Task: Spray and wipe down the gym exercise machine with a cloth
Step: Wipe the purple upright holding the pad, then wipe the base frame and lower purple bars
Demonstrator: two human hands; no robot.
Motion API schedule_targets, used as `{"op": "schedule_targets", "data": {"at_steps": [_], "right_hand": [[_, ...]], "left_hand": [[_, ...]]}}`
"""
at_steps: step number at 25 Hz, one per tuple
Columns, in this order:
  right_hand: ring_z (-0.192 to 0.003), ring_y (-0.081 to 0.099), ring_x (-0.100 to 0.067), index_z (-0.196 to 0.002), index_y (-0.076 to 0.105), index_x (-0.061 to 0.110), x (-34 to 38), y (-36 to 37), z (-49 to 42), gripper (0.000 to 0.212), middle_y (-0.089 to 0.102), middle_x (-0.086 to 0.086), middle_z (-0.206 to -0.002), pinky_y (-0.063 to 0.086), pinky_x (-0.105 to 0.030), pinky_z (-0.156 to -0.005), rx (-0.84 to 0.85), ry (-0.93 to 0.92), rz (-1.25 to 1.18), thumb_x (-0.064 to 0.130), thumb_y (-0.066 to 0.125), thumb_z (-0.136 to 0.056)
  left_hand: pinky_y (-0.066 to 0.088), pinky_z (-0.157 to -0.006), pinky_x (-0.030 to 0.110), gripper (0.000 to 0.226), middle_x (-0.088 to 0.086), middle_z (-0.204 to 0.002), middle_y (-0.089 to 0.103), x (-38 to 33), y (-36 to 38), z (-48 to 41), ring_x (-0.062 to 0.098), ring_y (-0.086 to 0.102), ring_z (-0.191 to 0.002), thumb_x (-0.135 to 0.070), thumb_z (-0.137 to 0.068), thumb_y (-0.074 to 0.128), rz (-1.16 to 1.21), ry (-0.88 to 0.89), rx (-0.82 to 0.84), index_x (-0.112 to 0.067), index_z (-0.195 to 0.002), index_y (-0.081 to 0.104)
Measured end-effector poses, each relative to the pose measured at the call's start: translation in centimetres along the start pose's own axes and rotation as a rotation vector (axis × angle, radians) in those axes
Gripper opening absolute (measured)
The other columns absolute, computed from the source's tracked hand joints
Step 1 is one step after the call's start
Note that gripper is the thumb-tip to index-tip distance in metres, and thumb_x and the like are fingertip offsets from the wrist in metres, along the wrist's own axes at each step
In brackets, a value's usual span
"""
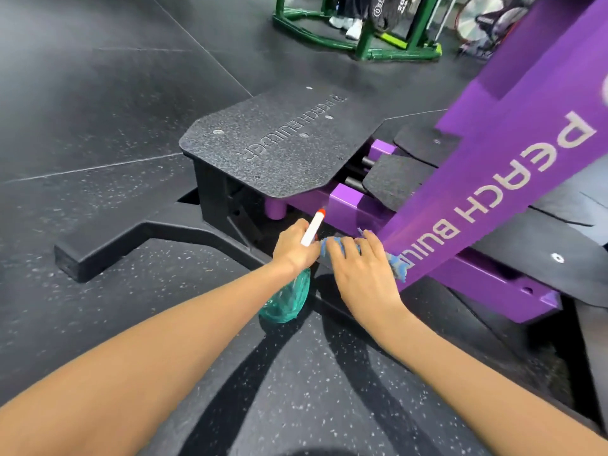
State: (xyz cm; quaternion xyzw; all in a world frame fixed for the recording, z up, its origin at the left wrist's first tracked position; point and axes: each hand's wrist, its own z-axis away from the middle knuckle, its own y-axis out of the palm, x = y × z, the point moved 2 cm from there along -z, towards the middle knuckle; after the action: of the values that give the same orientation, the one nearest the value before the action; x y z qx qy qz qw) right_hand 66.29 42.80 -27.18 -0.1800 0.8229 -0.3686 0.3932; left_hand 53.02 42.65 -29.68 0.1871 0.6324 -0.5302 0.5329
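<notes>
While left hand [293,247] grips spray bottle [290,299], right hand [362,274] presses cloth [399,267] against machine [493,192]

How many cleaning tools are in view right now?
2: teal plastic spray bottle gripped in the left hand; blue cloth under the right hand, by the purple metal frame.

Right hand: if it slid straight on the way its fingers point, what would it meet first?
Resting on the blue cloth, the right hand would probably meet the machine's purple lower beam first; the left hand gripping the spray bottle sits beside that line, depth unclear.
</notes>
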Motion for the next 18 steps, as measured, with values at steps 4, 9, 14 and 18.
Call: {"op": "schedule_targets", "data": {"at_steps": [4,9,14,18], "right_hand": [[-0.072,0.061,-0.028,-0.092,0.064,0.009,1.4,0.3,-1.9,0.032,0.059,-0.007,-0.075,0.052,-0.043,-0.086,0.017,0.242,-0.154,0.009,0.035,-0.08],[-0.113,0.055,-0.038,-0.124,0.053,-0.003,0.8,3.9,-6.6,0.052,0.057,-0.021,-0.123,0.043,-0.052,-0.097,-0.052,0.336,-0.305,0.001,0.024,-0.081],[-0.145,0.014,-0.031,-0.148,0.021,0.0,2.5,7.8,-5.5,0.059,0.013,-0.015,-0.158,0.019,-0.042,-0.115,0.342,0.223,0.158,0.001,0.013,-0.089],[-0.146,0.001,-0.035,-0.149,0.018,0.001,3.0,8.2,-8.9,0.053,0.004,-0.011,-0.159,0.0,-0.049,-0.116,0.435,-0.002,-0.002,0.006,0.026,-0.097]], "left_hand": [[0.044,-0.07,0.032,0.014,0.01,-0.082,0.058,1.2,0.2,-0.2,0.03,0.054,-0.076,-0.008,-0.084,0.06,0.049,0.031,-0.037,0.001,-0.095,0.057],[0.05,-0.082,0.037,0.022,0.008,-0.098,0.066,3.6,-2.1,0.3,0.032,0.06,-0.088,-0.005,-0.08,0.055,0.039,0.098,-0.1,-0.008,-0.101,0.063],[0.049,-0.082,0.047,0.044,0.008,-0.095,0.063,7.7,-3.3,1.7,0.031,0.058,-0.085,-0.019,-0.069,0.043,0.076,0.156,-0.168,-0.009,-0.107,0.063],[0.05,-0.076,0.048,0.029,0.002,-0.083,0.06,9.2,-4.0,1.4,0.028,0.054,-0.073,-0.019,-0.072,0.046,0.196,0.129,-0.287,-0.022,-0.097,0.061]]}}
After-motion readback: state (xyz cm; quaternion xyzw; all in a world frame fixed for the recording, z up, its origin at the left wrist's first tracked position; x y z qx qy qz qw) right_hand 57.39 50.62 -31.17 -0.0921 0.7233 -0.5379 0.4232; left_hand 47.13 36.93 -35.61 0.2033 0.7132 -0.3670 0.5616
